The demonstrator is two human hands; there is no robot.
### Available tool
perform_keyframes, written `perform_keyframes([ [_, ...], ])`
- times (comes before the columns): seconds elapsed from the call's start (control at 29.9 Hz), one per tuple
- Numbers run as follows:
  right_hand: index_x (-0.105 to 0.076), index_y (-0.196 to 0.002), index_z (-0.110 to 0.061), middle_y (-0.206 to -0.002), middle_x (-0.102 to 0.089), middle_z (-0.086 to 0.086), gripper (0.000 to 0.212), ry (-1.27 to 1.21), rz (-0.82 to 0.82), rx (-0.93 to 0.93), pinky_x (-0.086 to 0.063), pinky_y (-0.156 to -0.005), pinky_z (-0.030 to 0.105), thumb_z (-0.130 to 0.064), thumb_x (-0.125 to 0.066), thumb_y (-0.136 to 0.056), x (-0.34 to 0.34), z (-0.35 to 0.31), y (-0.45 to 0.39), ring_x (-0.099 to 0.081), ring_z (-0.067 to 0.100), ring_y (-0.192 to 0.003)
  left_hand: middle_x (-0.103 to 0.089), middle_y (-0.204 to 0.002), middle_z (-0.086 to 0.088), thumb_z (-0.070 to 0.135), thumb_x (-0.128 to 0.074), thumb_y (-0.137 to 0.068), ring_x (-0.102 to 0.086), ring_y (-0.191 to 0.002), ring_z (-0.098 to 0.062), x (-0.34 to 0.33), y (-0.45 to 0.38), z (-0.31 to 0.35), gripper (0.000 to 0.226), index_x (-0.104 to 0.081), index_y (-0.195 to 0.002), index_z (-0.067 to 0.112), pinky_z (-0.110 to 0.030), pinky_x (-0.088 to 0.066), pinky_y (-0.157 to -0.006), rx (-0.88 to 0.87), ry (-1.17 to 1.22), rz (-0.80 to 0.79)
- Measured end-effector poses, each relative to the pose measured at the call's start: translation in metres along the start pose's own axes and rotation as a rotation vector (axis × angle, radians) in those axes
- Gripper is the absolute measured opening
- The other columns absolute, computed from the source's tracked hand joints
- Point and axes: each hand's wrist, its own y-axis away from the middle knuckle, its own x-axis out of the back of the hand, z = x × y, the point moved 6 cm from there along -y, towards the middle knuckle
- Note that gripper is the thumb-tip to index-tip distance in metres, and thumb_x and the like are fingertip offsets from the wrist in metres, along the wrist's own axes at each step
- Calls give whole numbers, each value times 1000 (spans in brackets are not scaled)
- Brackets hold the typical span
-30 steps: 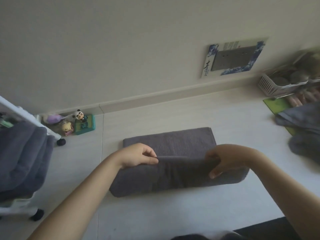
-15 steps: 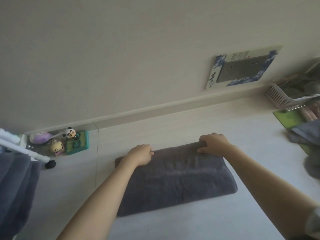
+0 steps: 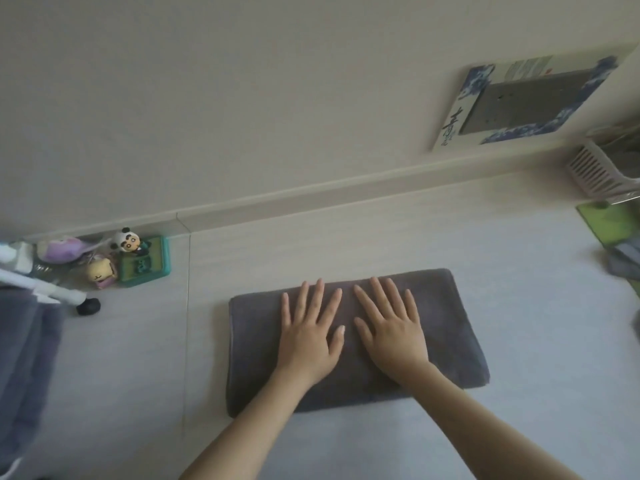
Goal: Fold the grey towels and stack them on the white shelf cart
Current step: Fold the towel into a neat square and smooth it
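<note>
On floor: folded towel | toys left | basket right

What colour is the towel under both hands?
Dark grey, plain, no pattern: folded towel in the head view.

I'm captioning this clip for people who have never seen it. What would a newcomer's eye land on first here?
First, the two bare hands, left hand and right hand, laid flat side by side on the folded dark grey terry towel in the middle of the pale floor. Next, the cluster of small colourful toy figures against the baseboard at far left. Then the blue-and-white bordered picture panel leaning on the wall at upper right.
</note>
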Motion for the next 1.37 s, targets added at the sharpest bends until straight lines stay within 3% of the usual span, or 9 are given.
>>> perform_keyframes([
  [0.17,-25,-147,-34,-156,-23,3,62,-2,40,-221,0,-116,46,-58,-19,-90,-1,38,4,-14,28,-145,-31,-153,-6,53,-33,-89,-27,-142,-30,-3,11,-50,63,-34,-146,26,-58,-10,-113,163,-10,-1],
  [0.33,-21,-147,-35,-157,-19,2,65,-5,46,-266,4,-116,48,-60,-15,-88,-3,43,3,-8,29,-146,-30,-153,-5,52,-30,-91,-27,-142,-28,2,8,-53,61,-35,-146,26,-55,-8,-113,171,29,-15],
  [0.43,-23,-148,-29,-157,-17,4,66,-73,80,-262,7,-117,43,-55,-12,-88,3,38,3,-5,25,-146,-33,-151,-12,41,-40,-91,-30,-140,-31,11,17,-62,52,-47,-138,20,-54,-10,-112,260,133,103],
  [0.57,-27,-147,-19,-155,-18,-8,48,-653,193,-195,-10,-117,25,-27,-36,-100,25,1,16,-7,3,-142,-46,-134,-22,29,-66,-85,-43,-123,-41,25,58,-88,56,-48,-134,9,-51,-38,-97,716,331,185],
  [0.7,-31,-141,-34,-148,-26,-20,44,-1173,135,-196,-17,-103,0,-21,-39,-100,31,-53,34,-21,-7,-136,-52,-126,-21,40,-70,-80,-49,-116,-39,28,74,-100,72,-40,-135,5,-46,-46,-92,866,517,108],
  [0.84,-32,-144,-30,-151,-28,-17,43,-1316,40,-274,-18,-108,10,-24,-36,-101,11,-72,31,-23,-3,-138,-62,-114,-20,45,-76,-74,-60,-103,-36,20,73,-110,70,-48,-119,-1,-42,-51,-83,1032,718,10],
  [1.0,-28,-146,-28,-150,-29,-17,46,-1225,30,-298,-16,-111,17,-25,-36,-101,-2,-75,29,-23,-2,-138,-69,-94,-15,34,-80,-71,-66,-87,-30,18,68,-111,39,-62,-91,6,-42,-54,-83,1093,962,-26],
  [1.17,-24,-147,-29,-152,-26,-16,47,-1167,17,-295,-16,-111,19,-29,-34,-101,-5,-75,27,-22,0,-139,-70,-94,-11,27,-75,-77,-67,-83,-26,41,61,-95,32,-64,-98,6,-42,-56,-81,1000,1181,4],
  [1.37,-39,-141,-27,-137,-45,-12,41,-1338,-24,-343,-26,-103,20,-34,-33,-101,23,-52,27,-38,4,-126,-56,-96,-2,28,-64,-85,-57,-95,-25,105,35,-51,41,-37,-110,12,-37,-48,-86,759,1090,-43],
])
